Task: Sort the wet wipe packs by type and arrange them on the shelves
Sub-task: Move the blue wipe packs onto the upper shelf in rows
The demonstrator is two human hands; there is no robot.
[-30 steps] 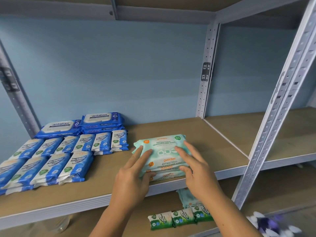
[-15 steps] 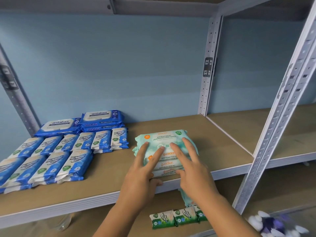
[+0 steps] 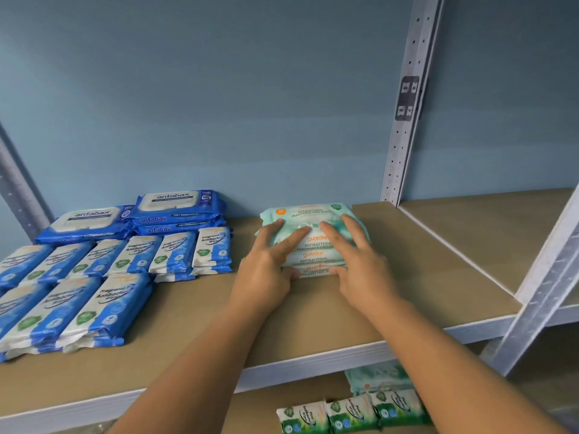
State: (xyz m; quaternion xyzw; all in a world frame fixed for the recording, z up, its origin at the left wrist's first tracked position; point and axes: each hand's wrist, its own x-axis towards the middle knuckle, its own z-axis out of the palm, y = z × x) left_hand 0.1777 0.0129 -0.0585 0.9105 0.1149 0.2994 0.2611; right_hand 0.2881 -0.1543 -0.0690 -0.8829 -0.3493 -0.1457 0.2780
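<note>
The left hand and right hand are pressing on the mint stack, which is sitting mid-shelf near the back wall, right of the blue packs. Fingers are lying straight and spread on top, with the thumbs against its front.

Mint stack: I pushed it back from the shelf edge.
Left grip, right grip: farther in.
</note>
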